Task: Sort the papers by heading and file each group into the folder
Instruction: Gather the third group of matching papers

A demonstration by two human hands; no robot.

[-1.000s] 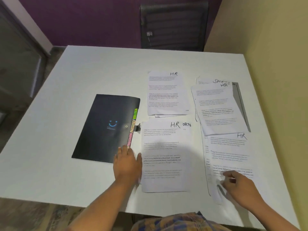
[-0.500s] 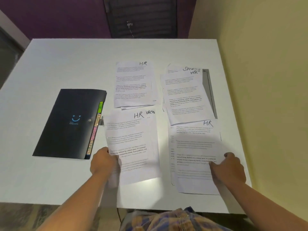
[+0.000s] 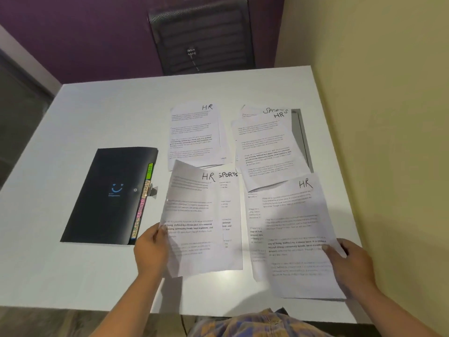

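Pinching paper that looks light and floppy: left hand (image 3: 151,249) nips the left HR sheet (image 3: 192,215) at its edge, thumb on top, right hand (image 3: 352,263) likewise the right HR sheet (image 3: 296,227). Closed folder (image 3: 109,195) lies just left on the table (image 3: 109,113); more piles (image 3: 194,135) sit beyond.

- A white bench (image 3: 116,113) fills the middle of the view; its near edge runs along the bottom, and its right edge lies close to a wall.
- A black chair (image 3: 201,37) with a ribbed back stands behind the far edge of the bench.
- A purple wall (image 3: 85,32) rises behind the chair.
- A yellow wall (image 3: 376,93) stands on the right.
- A grey flat slab (image 3: 300,132) lies on the bench near the yellow wall; only its right strip shows.
- A grey panel (image 3: 19,113) stands at the left, past a pale strip.
- Checked cloth (image 3: 255,324) shows at the bottom edge.
- Brownish floor (image 3: 60,322) shows below the bench.
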